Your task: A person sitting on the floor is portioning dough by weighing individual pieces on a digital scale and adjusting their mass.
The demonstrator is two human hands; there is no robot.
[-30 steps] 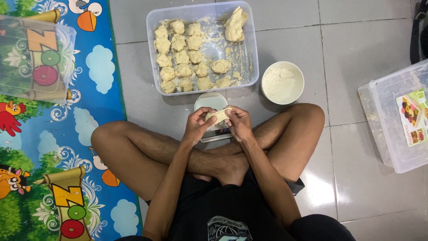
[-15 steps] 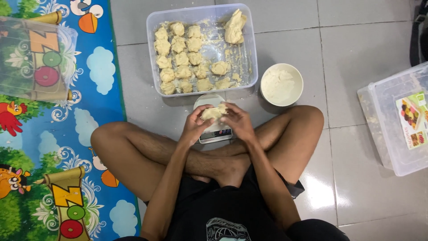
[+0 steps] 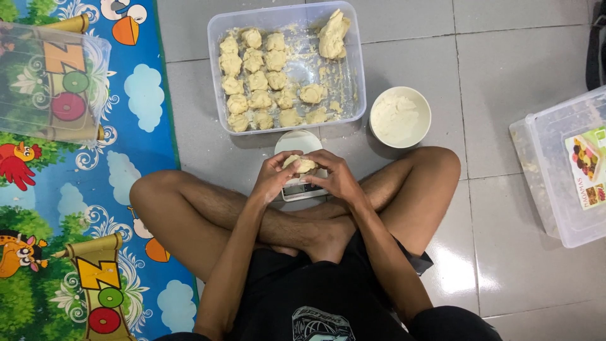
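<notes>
I sit cross-legged on a tiled floor. My left hand point(image 3: 275, 177) and my right hand point(image 3: 335, 178) both cup one pale lump of dough point(image 3: 300, 165), held just above a small kitchen scale point(image 3: 298, 144) with a round white platform. Beyond the scale stands a clear plastic tub point(image 3: 360, 69) with several rough dough balls in rows and a bigger dough mass point(image 3: 332, 35) in its far right corner.
A white bowl of flour point(image 3: 399, 117) sits right of the scale. An empty clear container point(image 3: 50, 82) rests on a colourful play mat point(image 3: 76, 252) at left. Another clear plastic box point(image 3: 562, 167) with a printed packet inside stands at right.
My hands have shifted slightly around the dough lump over the scale, turning and pressing it. Nothing else has moved.
</notes>
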